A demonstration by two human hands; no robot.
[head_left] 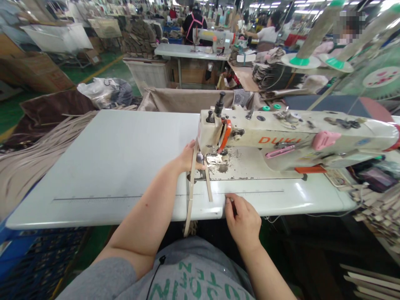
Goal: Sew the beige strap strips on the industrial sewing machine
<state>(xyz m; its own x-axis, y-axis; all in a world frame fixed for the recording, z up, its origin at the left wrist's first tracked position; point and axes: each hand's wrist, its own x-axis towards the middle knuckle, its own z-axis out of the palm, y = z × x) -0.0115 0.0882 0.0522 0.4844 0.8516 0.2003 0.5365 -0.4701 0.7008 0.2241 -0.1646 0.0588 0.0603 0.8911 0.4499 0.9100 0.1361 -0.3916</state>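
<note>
While the left hand (187,157) pressed the beige strap (191,189) flat beside the sewing machine's (281,139) presser foot (215,159), steadying it, the right hand (242,218) rested at the table (103,166) edge, fingers curled, apparently holding nothing.

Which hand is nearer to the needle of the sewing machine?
Left. The left hand lies beside the needle, touching the beige strap that hangs from there. The right hand rests at the table front edge, apart from the needle.
</note>
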